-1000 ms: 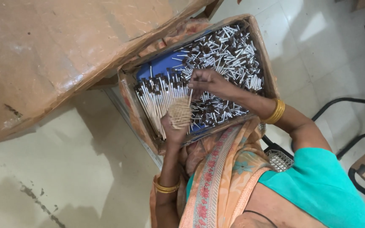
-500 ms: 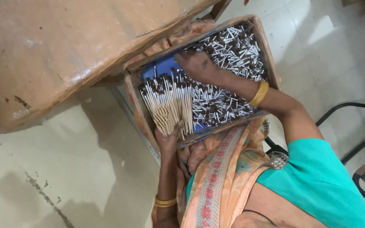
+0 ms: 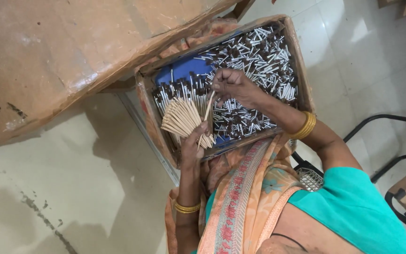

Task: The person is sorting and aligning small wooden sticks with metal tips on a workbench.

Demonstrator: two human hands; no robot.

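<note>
The person's left hand [image 3: 192, 143] is closed around the base of a fanned bundle of thin wooden sticks [image 3: 180, 118], whose brown-tipped ends spread out toward 11 o'clock over the near left corner of a shallow cardboard tray [image 3: 143, 101]. The right hand [image 3: 233, 84], at about 2 o'clock from the left, pinches a single stick [image 3: 208, 104] between thumb and fingertips; that stick slants down toward 7 o'clock and reaches the fan, though whether it touches the left thumb is hard to judge from this angle. Gold bangles [image 3: 305, 126] ring the right wrist, and another pair [image 3: 187, 207] sits on the left forearm. The tray holds a loose heap of white-stemmed, dark-headed sticks [image 3: 259, 61] toward 1 o'clock, lying on a blue lining [image 3: 182, 70]. A large, worn cardboard sheet [image 3: 57, 51] lies at 10 o'clock.
</note>
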